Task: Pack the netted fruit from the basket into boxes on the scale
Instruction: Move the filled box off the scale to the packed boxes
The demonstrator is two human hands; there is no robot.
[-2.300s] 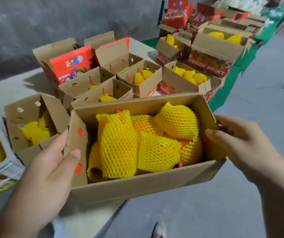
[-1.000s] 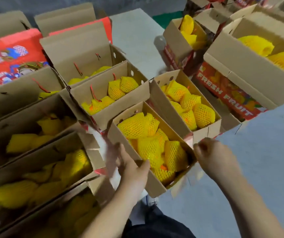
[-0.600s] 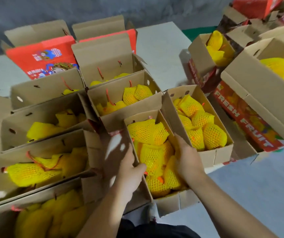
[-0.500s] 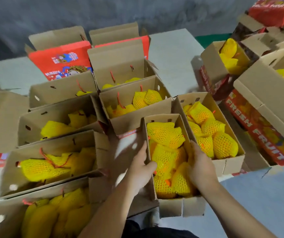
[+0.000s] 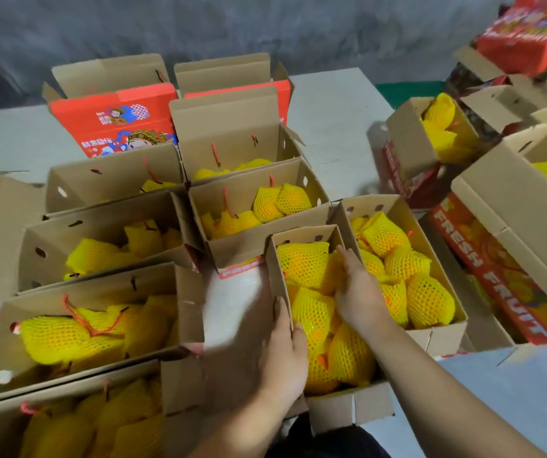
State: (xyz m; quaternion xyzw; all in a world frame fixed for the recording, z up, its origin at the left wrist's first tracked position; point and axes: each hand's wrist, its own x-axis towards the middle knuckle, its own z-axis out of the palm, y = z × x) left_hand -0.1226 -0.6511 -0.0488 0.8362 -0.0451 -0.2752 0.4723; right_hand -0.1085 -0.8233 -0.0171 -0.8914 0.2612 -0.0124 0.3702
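A narrow cardboard box (image 5: 351, 406) full of fruit in yellow foam netting (image 5: 303, 264) sits at the front of a crowd of packed boxes. My left hand (image 5: 283, 353) grips its left wall, thumb inside against the netted fruit and fingers outside on the cardboard. My right hand (image 5: 358, 292) lies inside the box along its right wall, fingers straight, pressing on the netted fruit. No basket or scale is in view.
Open boxes of netted fruit crowd the grey table (image 5: 331, 127): one touching on the right (image 5: 437, 338), several to the left (image 5: 100, 292) and behind (image 5: 252, 239). Red printed boxes (image 5: 113, 120) stand at the back. A "FRESH FRUIT" carton (image 5: 497, 276) lies at right.
I have carried the filled box over and set it among the others. In the last half second my right hand slid further forward inside the box; the left hand keeps hold of the left wall.
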